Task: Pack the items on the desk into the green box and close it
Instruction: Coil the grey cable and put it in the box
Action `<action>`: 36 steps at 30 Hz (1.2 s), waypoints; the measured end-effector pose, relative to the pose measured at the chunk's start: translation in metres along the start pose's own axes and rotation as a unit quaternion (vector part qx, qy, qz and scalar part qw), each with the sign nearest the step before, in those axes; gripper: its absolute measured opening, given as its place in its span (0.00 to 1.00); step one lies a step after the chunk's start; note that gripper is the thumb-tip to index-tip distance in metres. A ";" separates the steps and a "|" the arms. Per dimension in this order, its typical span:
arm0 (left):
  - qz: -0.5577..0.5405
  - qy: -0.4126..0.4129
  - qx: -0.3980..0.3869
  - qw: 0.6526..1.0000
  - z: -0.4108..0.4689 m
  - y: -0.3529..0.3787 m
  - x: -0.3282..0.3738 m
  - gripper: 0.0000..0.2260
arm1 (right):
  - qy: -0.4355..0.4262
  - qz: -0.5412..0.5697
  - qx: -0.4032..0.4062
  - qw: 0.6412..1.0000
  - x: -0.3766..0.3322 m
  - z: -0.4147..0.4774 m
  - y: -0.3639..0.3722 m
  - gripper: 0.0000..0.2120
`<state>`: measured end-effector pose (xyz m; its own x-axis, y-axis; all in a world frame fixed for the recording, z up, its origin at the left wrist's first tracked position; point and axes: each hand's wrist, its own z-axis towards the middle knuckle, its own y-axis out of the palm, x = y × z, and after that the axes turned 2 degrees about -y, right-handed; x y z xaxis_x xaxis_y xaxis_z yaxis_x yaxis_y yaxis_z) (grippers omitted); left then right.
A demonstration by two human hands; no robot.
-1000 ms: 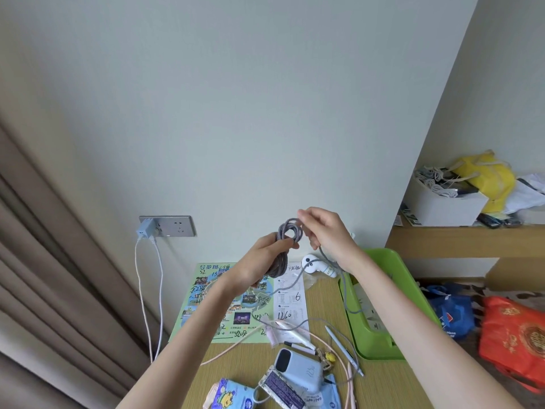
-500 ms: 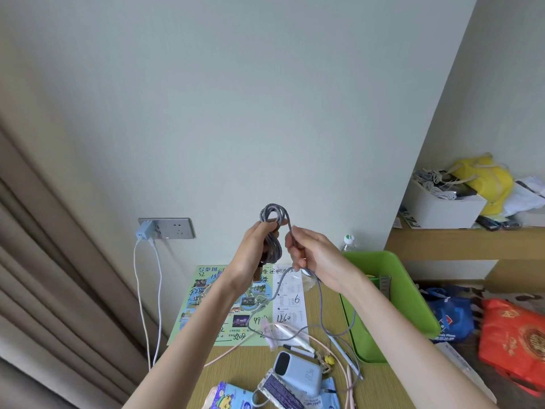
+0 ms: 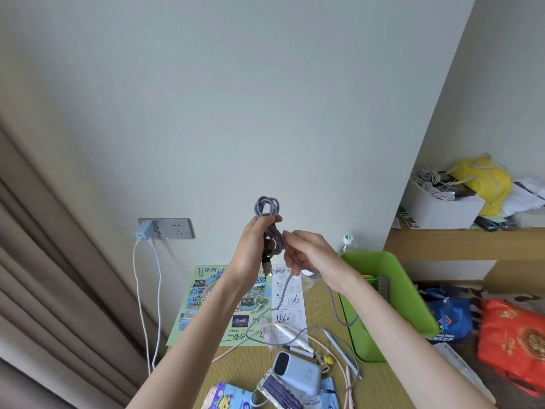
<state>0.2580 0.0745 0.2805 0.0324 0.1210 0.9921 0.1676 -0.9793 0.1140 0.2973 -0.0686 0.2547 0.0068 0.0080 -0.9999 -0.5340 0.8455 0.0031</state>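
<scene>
Coiling grey cable: left hand grips the bundle, right hand pinches the loose tail. Next: wrap the slack, drop into green box.

One grey cable is held in two grips, left grip and right grip. Below them lie one power bank, one pink cable, one pen, one map and one receipt. Right of the right grip are one green box and one bottle.
</scene>
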 end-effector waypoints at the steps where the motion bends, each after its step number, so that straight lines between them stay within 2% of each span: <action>1: -0.012 0.000 0.015 1.000 0.003 -0.003 0.000 0.11 | 0.005 -0.011 0.003 1.000 0.001 -0.001 -0.002 0.15; 7: -0.097 0.004 0.058 0.994 0.015 -0.021 0.009 0.10 | 0.009 -0.111 -0.036 0.993 0.006 -0.007 -0.016 0.10; 11: -0.084 -0.010 0.116 0.990 0.019 -0.035 0.013 0.10 | 0.025 -0.209 -0.042 0.977 0.012 -0.005 -0.025 0.11; 14: -0.080 -0.006 0.119 0.990 0.022 -0.044 0.013 0.09 | 0.038 -0.249 -0.052 0.966 0.013 -0.004 -0.031 0.09; 16: -0.035 0.011 0.106 0.994 0.021 -0.048 0.010 0.09 | 0.032 -0.232 -0.057 0.971 0.010 -0.005 -0.034 0.08; 22: 0.121 0.038 0.055 0.990 0.014 -0.047 -0.004 0.14 | -0.012 -0.055 -0.035 0.998 -0.015 -0.004 -0.036 0.10; 31: 0.247 0.039 -0.086 0.965 0.000 -0.016 -0.012 0.14 | -0.035 0.019 -0.009 0.999 -0.030 0.001 -0.019 0.13; 36: 0.237 0.018 -0.158 0.958 -0.006 -0.010 -0.012 0.18 | -0.021 0.004 0.021 1.000 -0.029 0.001 -0.020 0.14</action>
<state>0.2498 0.0821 0.2675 -0.0039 -0.3497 0.9369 -0.1652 -0.9238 -0.3455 0.3087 -0.0847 0.2839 0.0386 0.0372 -0.9986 -0.4986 0.8668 0.0130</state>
